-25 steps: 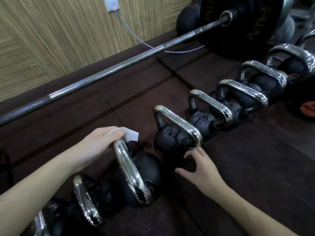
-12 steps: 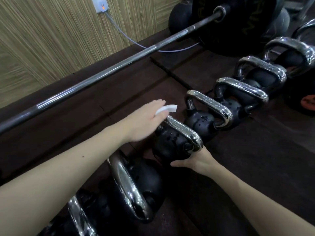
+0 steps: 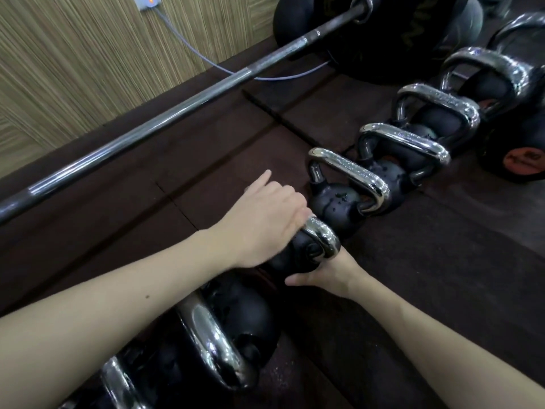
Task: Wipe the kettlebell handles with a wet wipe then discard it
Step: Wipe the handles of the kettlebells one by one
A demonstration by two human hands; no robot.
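Closest to the camera, a big black kettlebell [image 3: 236, 329] is sitting on the dark floor mat [image 3: 442, 276], and its shiny handle [image 3: 212, 338] is pointing up. Part of one more shiny handle [image 3: 118, 385] is peeking in at the bottom edge.

A bit farther along, the right hand [image 3: 324, 276] is cupping the low near side of the next kettlebell [image 3: 295, 252]. Its palm is pressing on the black ball. Its fingers are tucked behind the ball, so I cannot tell how tightly they are curling.

The left hand [image 3: 265, 219] is lying over the top of this kettlebell's chrome handle [image 3: 321, 240]. The fingers are wrapping down around the bar, with one finger sticking out straight. The wet wipe is not showing; it may be hiding under this hand, but I cannot tell.

Past the hands, four more kettlebells are standing in a row, touching each other. The nearest one [image 3: 339, 199] is speckled with drops.

Farther back, a long barbell [image 3: 177, 113] is lying across the mat. Its black plate [image 3: 398, 33] is resting near the striped wall [image 3: 88, 54]. A thin cable [image 3: 206, 59] is hanging from a wall socket [image 3: 147, 0].
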